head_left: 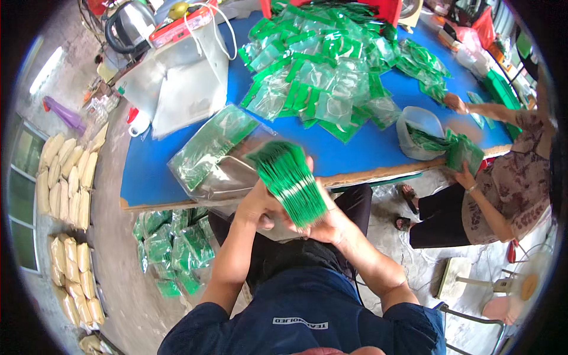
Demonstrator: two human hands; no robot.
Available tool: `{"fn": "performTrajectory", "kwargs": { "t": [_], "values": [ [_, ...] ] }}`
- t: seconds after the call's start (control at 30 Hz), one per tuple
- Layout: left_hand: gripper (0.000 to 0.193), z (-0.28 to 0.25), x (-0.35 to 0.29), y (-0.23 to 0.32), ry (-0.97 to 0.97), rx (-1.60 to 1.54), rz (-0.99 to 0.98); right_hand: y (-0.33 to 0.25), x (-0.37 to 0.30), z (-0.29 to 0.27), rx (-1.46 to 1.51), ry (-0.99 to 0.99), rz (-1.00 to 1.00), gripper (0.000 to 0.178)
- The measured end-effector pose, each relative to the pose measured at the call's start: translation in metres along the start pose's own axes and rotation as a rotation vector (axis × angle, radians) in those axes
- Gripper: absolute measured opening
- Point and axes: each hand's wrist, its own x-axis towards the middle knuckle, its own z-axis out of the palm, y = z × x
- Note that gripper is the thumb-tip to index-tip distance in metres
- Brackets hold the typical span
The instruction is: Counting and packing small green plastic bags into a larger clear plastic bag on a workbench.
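Note:
A thick stack of flat green packets (290, 184), edges fanned toward me, is held over my lap just off the table's near edge. My left hand (260, 204) is closed on its left side. From the right and below, my right hand (328, 220) grips the same stack, some fingers hidden behind it. Just beyond, on the blue table (157, 171), lies a large clear plastic bag (216, 151) with green packets inside. A big heap of green-and-clear packets (331, 77) covers the far middle of the table.
To my right, a co-worker's hands (464, 168) hold green packets beside a white tub (417, 133). A clear box (189, 89) and a kettle (127, 26) stand far left. Filled bags of green packets (174, 245) lie on the floor; brown parcels (68, 177) are stacked left.

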Motion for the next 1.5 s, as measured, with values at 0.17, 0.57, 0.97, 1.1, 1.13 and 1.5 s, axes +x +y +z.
{"fn": "performTrajectory", "kwargs": {
  "t": [0.17, 0.57, 0.97, 1.1, 1.13, 1.5],
  "values": [
    [0.093, 0.023, -0.021, 0.032, 0.166, -0.499, 0.004, -0.042, -0.016, -0.022, -0.586, 0.22, -0.335, 0.102],
    [0.086, 0.013, -0.054, 0.038, 0.72, 1.361, 0.222, -0.051, -0.038, -0.017, -1.4, 0.42, -0.851, 0.109],
    [0.023, -0.039, -0.084, 0.059, 0.345, 1.806, -0.016, -0.081, 0.006, -0.042, -1.548, 0.637, -1.291, 0.108],
    [0.015, -0.04, -0.082, 0.065, 0.425, 1.651, 0.014, -0.077, 0.003, -0.026, -1.361, 0.576, -1.241, 0.099],
    [0.014, -0.043, -0.081, 0.068, 0.416, 1.566, -0.017, -0.073, 0.002, -0.021, -1.2, 0.527, -1.178, 0.097],
    [0.011, -0.033, -0.066, 0.081, 0.604, 1.585, 0.111, -0.055, 0.023, 0.017, -0.993, 0.249, -0.416, 0.079]
  ]
}}
